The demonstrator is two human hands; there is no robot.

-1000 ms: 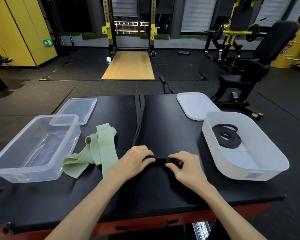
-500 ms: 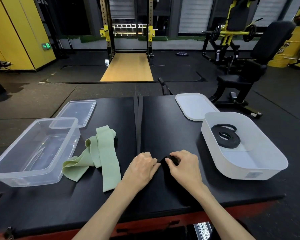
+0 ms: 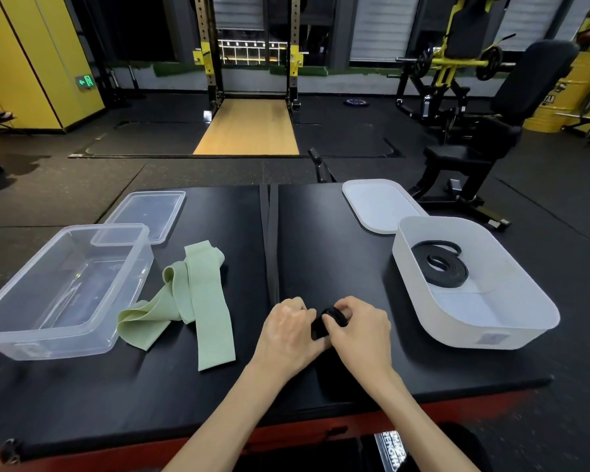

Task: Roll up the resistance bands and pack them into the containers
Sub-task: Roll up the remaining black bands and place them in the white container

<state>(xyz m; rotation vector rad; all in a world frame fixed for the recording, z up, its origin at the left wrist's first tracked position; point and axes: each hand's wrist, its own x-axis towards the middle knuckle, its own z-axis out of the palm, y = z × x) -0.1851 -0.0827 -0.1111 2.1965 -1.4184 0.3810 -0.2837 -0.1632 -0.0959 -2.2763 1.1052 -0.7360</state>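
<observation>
A long black resistance band [image 3: 269, 240] runs down the middle of the black table [image 3: 338, 267] toward me. Its near end is wound into a small roll [image 3: 331, 318] between my hands. My left hand [image 3: 286, 332] grips the roll from the left, and my right hand [image 3: 358, 328] pinches it from the right. A light green band [image 3: 198, 301] lies loose and folded to the left. Beside it stands a clear container [image 3: 65, 287] with nothing in it. A white container [image 3: 474, 321] on the right holds one coiled black band [image 3: 440, 267].
A clear lid [image 3: 150, 212] lies behind the clear container, a white lid [image 3: 378, 206] behind the white one. The table's front edge is close to my body. Gym machines, a bench and a squat rack stand on the floor beyond.
The roll between my hands has grown thicker, and the band's free length now lies straighter up the table's middle. Both hands have shifted slightly right and closer together.
</observation>
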